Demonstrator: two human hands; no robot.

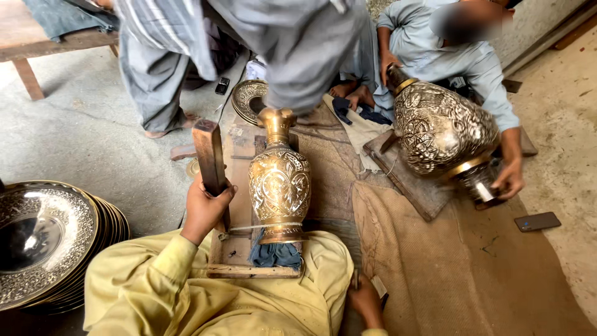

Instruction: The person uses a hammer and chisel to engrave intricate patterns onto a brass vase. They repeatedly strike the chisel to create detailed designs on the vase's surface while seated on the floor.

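Nearest the camera, the person's own yellow sleeves fill the bottom of the view. The left hand [205,208] has its grip wrapped tight around a wooden block [210,158], fingers curled on the near side and the block standing upright above the fist. The right hand [365,303] is low at the frame edge, resting on the burlap cloth [448,267]; whether its grip is open, or has hold of anything, I cannot tell, since only the back of the hand shows.

Just right of the left grip, close beside it but not touching, stands the brass vase [280,180]. It is upright on a wooden board [245,261], a blue rag [275,255] is bunched at its foot, and a cord runs from below the grip across its base.

As for the work, the vase's belly already shows dense engraved pattern across the side facing the camera, and the neck looks plainer. I judge the decoration well along, though the far side is hidden, so how much remains cannot be said.

To the left of the grip sits a stack of engraved plates [46,239] on the floor. Beyond the vase lies a round patterned dish [244,99], with a standing person [292,43] bending over it. Further right, a seated co-worker [448,59] steadies a large engraved pot [438,127] tilted on a board, and a phone [537,221] lies on the floor near it.
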